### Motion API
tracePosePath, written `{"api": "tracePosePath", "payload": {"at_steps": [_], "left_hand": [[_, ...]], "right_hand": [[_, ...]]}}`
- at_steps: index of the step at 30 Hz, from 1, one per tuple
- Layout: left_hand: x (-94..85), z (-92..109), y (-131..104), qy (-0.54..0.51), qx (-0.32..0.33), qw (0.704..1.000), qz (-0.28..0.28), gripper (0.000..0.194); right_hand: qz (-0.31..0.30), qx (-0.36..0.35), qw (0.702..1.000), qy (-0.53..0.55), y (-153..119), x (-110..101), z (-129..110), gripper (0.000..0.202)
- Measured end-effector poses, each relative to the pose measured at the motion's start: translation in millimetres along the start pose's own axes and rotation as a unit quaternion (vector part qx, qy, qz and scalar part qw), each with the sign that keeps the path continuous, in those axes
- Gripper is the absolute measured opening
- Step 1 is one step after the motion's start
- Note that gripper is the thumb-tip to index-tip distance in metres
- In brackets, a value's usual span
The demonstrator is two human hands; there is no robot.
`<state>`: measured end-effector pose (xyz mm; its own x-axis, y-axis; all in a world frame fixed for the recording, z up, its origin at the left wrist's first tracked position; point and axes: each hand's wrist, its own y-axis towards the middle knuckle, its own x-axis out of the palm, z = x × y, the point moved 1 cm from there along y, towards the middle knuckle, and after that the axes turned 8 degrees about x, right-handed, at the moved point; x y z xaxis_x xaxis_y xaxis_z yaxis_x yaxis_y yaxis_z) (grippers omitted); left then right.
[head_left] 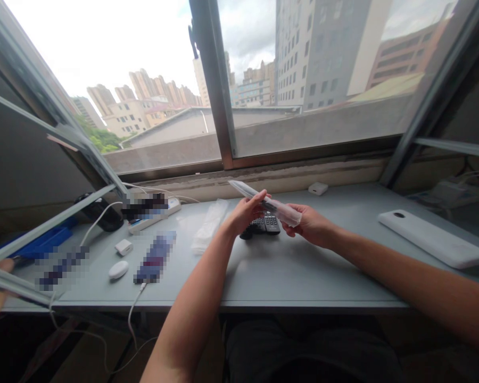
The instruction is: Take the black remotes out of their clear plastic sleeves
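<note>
In front of me, both hands hold a long, narrow clear plastic bag (285, 211) tilted above the table. Its far left end comes to a point. What lies inside it, if anything, I cannot make out. My left hand (249, 213) is closed on its middle, thumb on top. At its lower right end, my right hand (308, 226) pinches it between thumb and fingers. Black remote controls (272, 223) with keypads lie on the table just beneath, partly hidden by my left hand. To the left is a pile of flat clear plastic bags (209, 229), partly behind my left forearm.
A phone (155, 258) on a cable, a white oval case (118, 270), a charger (123, 247) and a power strip (154, 215) lie left. A white oblong device (433, 239) lies right, a small white box (318, 188) behind. Another person's hand (0, 276) shows far left, beyond a metal frame.
</note>
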<state>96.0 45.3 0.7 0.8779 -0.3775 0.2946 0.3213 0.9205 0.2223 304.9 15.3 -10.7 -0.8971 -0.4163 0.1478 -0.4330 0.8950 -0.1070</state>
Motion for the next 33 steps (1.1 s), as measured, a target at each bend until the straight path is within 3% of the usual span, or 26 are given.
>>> {"api": "tracePosePath", "payload": {"at_steps": [3, 7, 11, 15, 19, 22, 24, 33], "left_hand": [[-2.8, 0.6, 3.0, -0.042, -0.023, 0.999, 0.017, 0.056], [-9.3, 1.6, 7.2, -0.090, -0.027, 0.991, 0.100, 0.029], [-14.5, -0.4, 12.6, -0.127, 0.018, 0.968, 0.215, 0.011], [-14.5, -5.0, 15.1, -0.122, 0.075, 0.946, 0.291, 0.014], [-9.9, -9.0, 13.0, -0.080, 0.071, 0.961, 0.255, 0.025], [-6.6, -10.0, 9.9, -0.021, 0.074, 0.974, 0.212, 0.027], [-5.4, -10.1, 8.3, 0.012, 0.074, 0.979, 0.192, 0.031], [-6.7, -8.9, 8.3, 0.036, 0.070, 0.987, 0.143, 0.051]], "right_hand": [[0.028, -0.015, 0.999, 0.006, 3.3, -3.2, 1.2, 0.041], [0.046, -0.018, 0.999, 0.003, 6.1, -8.2, 0.1, 0.037], [0.054, 0.001, 0.997, 0.057, 5.5, -10.4, -1.6, 0.030], [0.054, 0.025, 0.988, 0.144, 5.5, -12.2, -3.1, 0.043], [0.024, 0.050, 0.987, 0.149, 5.9, -10.6, -5.9, 0.059], [-0.023, 0.075, 0.992, 0.099, 4.4, -6.5, -4.9, 0.039], [-0.024, 0.088, 0.994, 0.058, 3.3, -5.0, -1.8, 0.029], [-0.021, 0.088, 0.995, 0.032, 2.6, -4.0, 4.5, 0.040]]}}
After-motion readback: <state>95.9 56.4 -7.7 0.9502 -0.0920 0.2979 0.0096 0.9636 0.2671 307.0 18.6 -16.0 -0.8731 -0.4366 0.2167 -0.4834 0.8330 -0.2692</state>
